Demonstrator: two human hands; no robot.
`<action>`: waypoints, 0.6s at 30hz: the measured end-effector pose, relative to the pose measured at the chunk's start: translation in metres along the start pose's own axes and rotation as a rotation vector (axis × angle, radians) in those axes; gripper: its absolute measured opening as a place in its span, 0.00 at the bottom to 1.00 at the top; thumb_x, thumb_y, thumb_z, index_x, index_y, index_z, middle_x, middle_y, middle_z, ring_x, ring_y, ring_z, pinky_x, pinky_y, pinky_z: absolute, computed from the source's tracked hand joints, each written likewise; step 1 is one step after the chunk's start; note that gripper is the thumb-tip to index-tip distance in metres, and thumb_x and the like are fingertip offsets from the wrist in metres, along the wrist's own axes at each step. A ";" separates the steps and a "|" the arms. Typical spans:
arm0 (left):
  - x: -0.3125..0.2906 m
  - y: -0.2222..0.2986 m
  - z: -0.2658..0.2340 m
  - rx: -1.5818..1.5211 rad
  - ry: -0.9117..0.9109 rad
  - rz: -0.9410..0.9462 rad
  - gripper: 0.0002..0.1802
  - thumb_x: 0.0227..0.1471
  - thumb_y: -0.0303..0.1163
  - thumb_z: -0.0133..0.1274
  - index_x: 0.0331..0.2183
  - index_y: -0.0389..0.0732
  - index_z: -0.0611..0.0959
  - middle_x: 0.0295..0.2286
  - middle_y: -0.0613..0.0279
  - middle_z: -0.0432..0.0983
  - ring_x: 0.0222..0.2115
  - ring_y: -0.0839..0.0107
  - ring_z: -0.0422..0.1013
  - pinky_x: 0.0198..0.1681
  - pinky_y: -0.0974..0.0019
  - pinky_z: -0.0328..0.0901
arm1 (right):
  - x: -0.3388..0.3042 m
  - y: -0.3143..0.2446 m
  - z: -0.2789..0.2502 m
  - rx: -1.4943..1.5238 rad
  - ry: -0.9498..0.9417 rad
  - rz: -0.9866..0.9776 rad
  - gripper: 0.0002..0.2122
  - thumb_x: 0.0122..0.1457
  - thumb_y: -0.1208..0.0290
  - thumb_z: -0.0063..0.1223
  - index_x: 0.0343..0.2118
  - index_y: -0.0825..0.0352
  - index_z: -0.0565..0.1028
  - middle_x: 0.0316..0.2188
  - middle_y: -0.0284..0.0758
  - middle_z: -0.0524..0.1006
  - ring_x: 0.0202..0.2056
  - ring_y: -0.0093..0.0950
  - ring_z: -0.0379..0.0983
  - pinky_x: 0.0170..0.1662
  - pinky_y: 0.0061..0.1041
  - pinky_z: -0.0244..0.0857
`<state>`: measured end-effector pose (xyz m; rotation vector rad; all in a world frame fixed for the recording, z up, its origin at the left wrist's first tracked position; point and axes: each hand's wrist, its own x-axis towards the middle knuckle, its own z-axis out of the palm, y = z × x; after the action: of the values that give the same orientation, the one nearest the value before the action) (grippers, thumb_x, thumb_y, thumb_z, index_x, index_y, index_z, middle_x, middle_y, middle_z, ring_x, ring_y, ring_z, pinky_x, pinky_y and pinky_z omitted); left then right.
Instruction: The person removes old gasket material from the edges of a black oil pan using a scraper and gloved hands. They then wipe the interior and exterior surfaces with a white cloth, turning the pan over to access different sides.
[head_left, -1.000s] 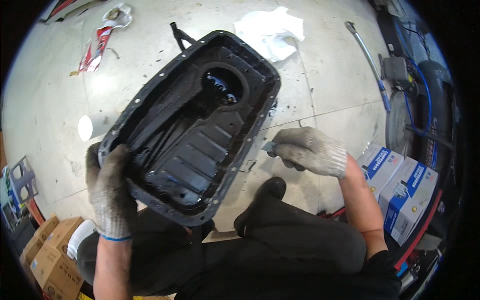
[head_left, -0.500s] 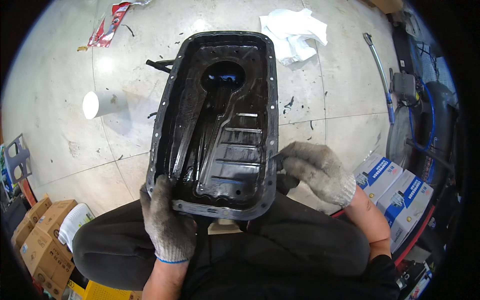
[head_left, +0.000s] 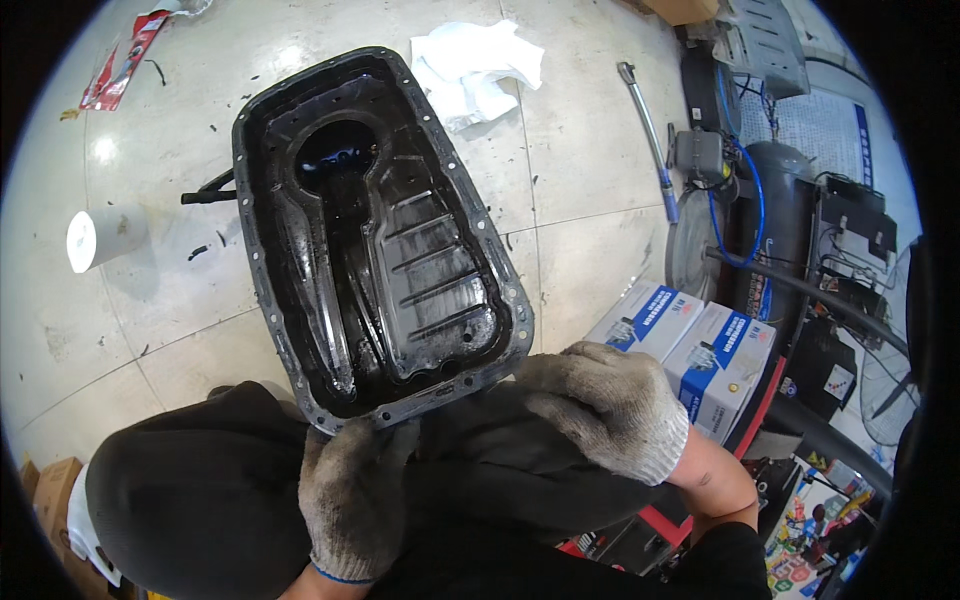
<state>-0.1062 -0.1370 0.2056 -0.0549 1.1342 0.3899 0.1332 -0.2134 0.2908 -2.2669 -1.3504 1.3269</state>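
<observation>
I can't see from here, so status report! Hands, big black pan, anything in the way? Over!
Left hand gripping black pan at near rim. Right hand at its near right corner, grip unclear. White sheet beyond, out of the way.

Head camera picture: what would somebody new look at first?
Probably the big black pan, left of centre, with the left hand at its bottom edge and the right hand by its lower right corner. Then maybe the crumpled white sheet on the floor, near the top.

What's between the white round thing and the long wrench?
The head view shows a big black pan between them, with a black tube and dark scraps to its left.
</observation>
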 end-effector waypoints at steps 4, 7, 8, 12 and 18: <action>0.002 0.000 0.006 -0.015 0.027 -0.046 0.25 0.63 0.31 0.56 0.60 0.40 0.73 0.50 0.57 0.78 0.52 0.61 0.75 0.58 0.49 0.72 | 0.007 -0.013 0.009 0.083 0.060 0.005 0.13 0.58 0.77 0.67 0.46 0.66 0.84 0.36 0.41 0.82 0.32 0.37 0.82 0.34 0.30 0.75; 0.003 0.004 0.004 0.054 0.027 -0.087 0.22 0.64 0.33 0.56 0.57 0.37 0.75 0.50 0.54 0.78 0.52 0.62 0.76 0.61 0.53 0.71 | 0.015 -0.009 0.016 0.042 0.038 -0.041 0.13 0.58 0.75 0.67 0.47 0.65 0.84 0.36 0.41 0.82 0.34 0.37 0.82 0.34 0.31 0.75; 0.003 0.003 0.002 0.072 0.049 -0.095 0.23 0.63 0.32 0.57 0.57 0.37 0.75 0.50 0.54 0.78 0.52 0.61 0.76 0.60 0.54 0.72 | 0.018 -0.010 0.014 0.026 -0.006 -0.022 0.13 0.59 0.74 0.67 0.47 0.65 0.84 0.36 0.41 0.82 0.34 0.38 0.82 0.34 0.31 0.75; 0.002 0.002 -0.002 0.078 0.094 -0.108 0.23 0.62 0.31 0.59 0.56 0.38 0.75 0.48 0.55 0.78 0.50 0.61 0.77 0.57 0.54 0.74 | 0.029 -0.010 0.016 -0.102 -0.106 -0.035 0.13 0.59 0.71 0.67 0.48 0.63 0.83 0.38 0.40 0.83 0.35 0.39 0.83 0.35 0.33 0.77; 0.004 0.008 -0.006 0.073 0.014 -0.145 0.26 0.62 0.33 0.60 0.58 0.39 0.72 0.49 0.53 0.78 0.51 0.59 0.77 0.55 0.51 0.76 | 0.036 -0.001 0.023 -0.109 -0.062 -0.224 0.17 0.61 0.71 0.64 0.53 0.64 0.78 0.34 0.37 0.81 0.28 0.35 0.82 0.29 0.30 0.78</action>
<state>-0.1131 -0.1299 0.2008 -0.0760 1.1497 0.2193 0.1216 -0.1907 0.2558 -2.0798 -1.6795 1.2869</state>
